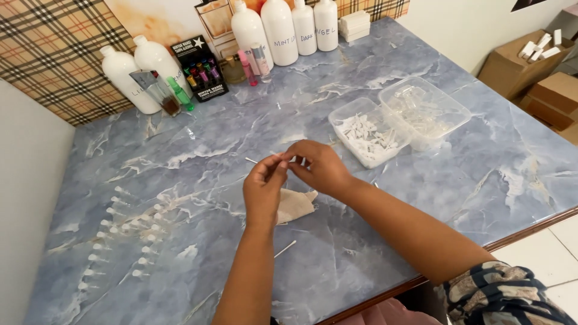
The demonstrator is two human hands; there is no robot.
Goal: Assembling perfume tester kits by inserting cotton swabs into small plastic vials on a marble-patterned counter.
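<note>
Right, left to right:

1. Finished sprayer pieces [120,232] lie in rows on the blue marble counter [481,180], far left. Keep those rows tidy and set apart from your working spot.
2. Your left hand [264,186] has its grip pinched shut on a small thin part [283,161], tube sticking out toward the left. What kind of part it is, too small to tell.
3. Your right hand [322,168] meets it fingertip to fingertip, grip also closed on the same part. Hold both ends square so the fit goes in straight, I'd judge.
4. Beige cloth [295,204] sits just under your hands; a loose thin tube [285,248] lies near it.
5. Tray of white pieces [367,135] and tray of clear pieces [424,108] sit touching, right of your hands.
</note>
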